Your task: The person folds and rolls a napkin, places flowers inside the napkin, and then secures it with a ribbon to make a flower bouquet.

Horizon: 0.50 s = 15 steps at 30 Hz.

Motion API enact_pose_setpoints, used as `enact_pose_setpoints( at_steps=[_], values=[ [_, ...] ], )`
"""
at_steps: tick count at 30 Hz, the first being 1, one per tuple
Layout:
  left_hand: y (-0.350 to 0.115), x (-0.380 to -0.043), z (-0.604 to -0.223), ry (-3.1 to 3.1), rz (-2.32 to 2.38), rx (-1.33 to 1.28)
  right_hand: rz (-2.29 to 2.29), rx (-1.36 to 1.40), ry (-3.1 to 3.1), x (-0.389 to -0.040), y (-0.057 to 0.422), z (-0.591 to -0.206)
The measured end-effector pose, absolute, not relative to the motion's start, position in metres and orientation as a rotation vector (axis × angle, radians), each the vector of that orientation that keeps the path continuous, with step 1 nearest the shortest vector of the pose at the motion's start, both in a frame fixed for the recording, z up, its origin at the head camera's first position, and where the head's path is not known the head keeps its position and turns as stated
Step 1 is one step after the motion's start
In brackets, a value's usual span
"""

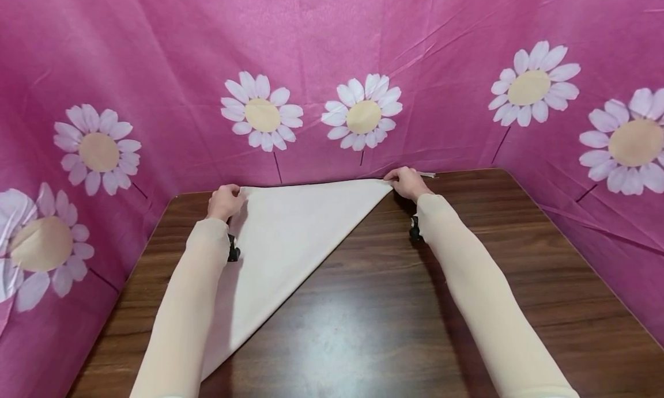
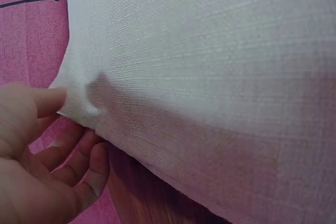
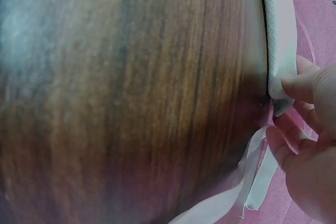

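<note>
Pinching the white cloth (image 1: 295,225) at its two back corners, I have the fingers of my left hand (image 1: 225,202) and right hand (image 1: 408,183) clamped on it. The woven triangle lies along the back edge of the counter (image 1: 337,329), by pink daisy-print fabric (image 1: 306,29). Its slanting edge leaves me room over glossy wood grain. My right wrist feed shows pale ribbon (image 3: 226,200).

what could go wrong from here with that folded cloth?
1. The left hand pinches just a corner of the cloth, so a tug might slip it free.
2. Pale ribbons hang by the right hand; they could snag or get caught under a fold.
3. The cloth's far side runs along the back edge of the table, so it may rub or catch the pink backdrop.
</note>
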<state>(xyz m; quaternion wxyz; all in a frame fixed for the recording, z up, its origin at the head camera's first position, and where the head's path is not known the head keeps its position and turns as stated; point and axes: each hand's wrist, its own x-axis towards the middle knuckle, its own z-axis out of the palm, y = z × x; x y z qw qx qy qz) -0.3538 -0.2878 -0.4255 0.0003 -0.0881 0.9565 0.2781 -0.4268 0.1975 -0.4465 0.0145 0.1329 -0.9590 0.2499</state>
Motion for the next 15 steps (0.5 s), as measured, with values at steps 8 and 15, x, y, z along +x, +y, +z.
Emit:
enact_pose_setpoints(
  at_steps=[8, 15],
  values=[
    [-0.2838, -0.358, -0.43, 3.033, 0.946, -0.486, 0.808, 0.346, -2.937, -0.4268, 0.1974, -0.4452],
    [-0.2822, -0.3644, -0.4295, 3.035, 0.986, -0.609, 0.777, 0.278, -2.964, -0.4281, 0.1972, -0.4457]
  ],
)
